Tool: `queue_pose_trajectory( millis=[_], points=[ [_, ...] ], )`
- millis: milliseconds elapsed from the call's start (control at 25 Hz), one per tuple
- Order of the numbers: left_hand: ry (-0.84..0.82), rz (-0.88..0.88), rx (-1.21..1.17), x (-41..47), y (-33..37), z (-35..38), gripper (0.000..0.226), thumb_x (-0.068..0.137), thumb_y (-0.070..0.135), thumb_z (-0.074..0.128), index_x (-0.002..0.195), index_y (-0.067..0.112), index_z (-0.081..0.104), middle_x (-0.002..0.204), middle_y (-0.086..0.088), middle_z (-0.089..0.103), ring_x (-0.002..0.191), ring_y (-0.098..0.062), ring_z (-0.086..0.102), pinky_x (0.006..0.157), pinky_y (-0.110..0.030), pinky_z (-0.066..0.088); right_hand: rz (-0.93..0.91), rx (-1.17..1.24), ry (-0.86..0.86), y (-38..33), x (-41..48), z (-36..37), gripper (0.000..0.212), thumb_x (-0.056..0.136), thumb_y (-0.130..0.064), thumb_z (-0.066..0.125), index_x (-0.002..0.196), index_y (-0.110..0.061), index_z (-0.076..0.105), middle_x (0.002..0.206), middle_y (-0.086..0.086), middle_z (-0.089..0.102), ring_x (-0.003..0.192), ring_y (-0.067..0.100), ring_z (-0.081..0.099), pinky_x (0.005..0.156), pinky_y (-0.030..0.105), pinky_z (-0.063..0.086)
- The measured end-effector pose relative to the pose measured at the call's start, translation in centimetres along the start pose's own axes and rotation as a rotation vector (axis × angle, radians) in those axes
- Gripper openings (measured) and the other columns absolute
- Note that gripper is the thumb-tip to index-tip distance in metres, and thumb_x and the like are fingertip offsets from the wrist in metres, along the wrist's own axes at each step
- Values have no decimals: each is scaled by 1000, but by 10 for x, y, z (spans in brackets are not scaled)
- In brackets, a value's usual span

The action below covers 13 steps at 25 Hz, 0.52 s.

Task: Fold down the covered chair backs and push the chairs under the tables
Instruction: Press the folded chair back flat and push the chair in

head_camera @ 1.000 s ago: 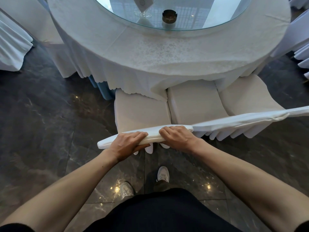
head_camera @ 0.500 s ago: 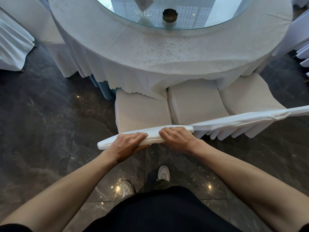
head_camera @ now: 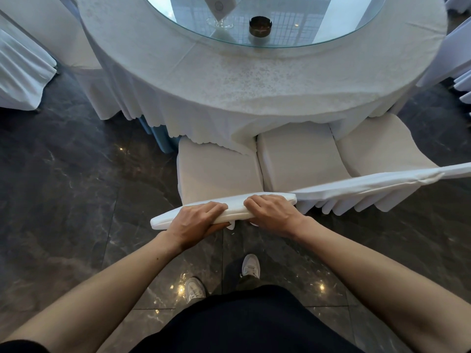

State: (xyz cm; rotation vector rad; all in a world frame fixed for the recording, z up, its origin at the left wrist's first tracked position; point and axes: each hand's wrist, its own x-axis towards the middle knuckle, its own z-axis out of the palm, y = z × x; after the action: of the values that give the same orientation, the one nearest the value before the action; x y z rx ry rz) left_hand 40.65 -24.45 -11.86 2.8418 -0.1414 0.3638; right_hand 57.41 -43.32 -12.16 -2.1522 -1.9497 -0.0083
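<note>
Looking down, the dark floor (head_camera: 63,189) is the biggest thing, shiny with little light spots. On it stands the round table (head_camera: 254,80), with a white cloth (head_camera: 204,115) hanging over its edge and a glass top (head_camera: 331,19) in the middle.

Next come 3 chairs in white covers, side by side at the near edge of the table. The left chair (head_camera: 216,171) has the front of its seat under the hanging cloth. The middle chair (head_camera: 298,159) and the right chair (head_camera: 377,143) sit just beside it, their fronts tucked under the cloth too. A long white chair back (head_camera: 369,184) runs across the 2 right-hand seats toward the right edge.

The left chair's back (head_camera: 234,210) is nearest the person (it looks like a flat white pad from above). Both hands hold its top edge. The left hand (head_camera: 196,222) has its fingers pressed together over the top, with the thumb underneath. The right hand (head_camera: 272,212) curls its fingers together over the top; I cannot tell where its thumb is.

Below, 2 white shoes (head_camera: 249,266) stand on the floor.

Smallest, a dark ashtray (head_camera: 260,26) and a clear card stand (head_camera: 220,20) sit on the glass.
</note>
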Motion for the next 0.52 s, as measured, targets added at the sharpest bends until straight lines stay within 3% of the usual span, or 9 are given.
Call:
queue_pose_trajectory(
  millis=[120,280,520],
  points=[
    [-25,-6,-2,2,1,-4,38,93,48,44,113,17,54,96,-1,65,67,-20,62,51,-26,41,88,54,-56,-6,-2,-3,43,92,-42,36,97,-6,58,90,11,63,73,31,62,64,42,52],
    [-55,-32,18,1,5,-7,41,93,50,42,115,18,54,95,-1,65,71,-20,64,52,-25,39,149,35,-130,-12,-5,-8,44,92,-45,33,109,-9,54,105,11,63,87,31,62,77,45,52],
    [-63,-53,-2,1,2,-4,37,93,48,47,117,20,51,93,0,64,66,-21,63,49,-25,33,201,-8,-165,-14,-3,-8,46,93,-49,27,105,-13,52,103,7,60,83,27,57,70,40,48]
  ],
)
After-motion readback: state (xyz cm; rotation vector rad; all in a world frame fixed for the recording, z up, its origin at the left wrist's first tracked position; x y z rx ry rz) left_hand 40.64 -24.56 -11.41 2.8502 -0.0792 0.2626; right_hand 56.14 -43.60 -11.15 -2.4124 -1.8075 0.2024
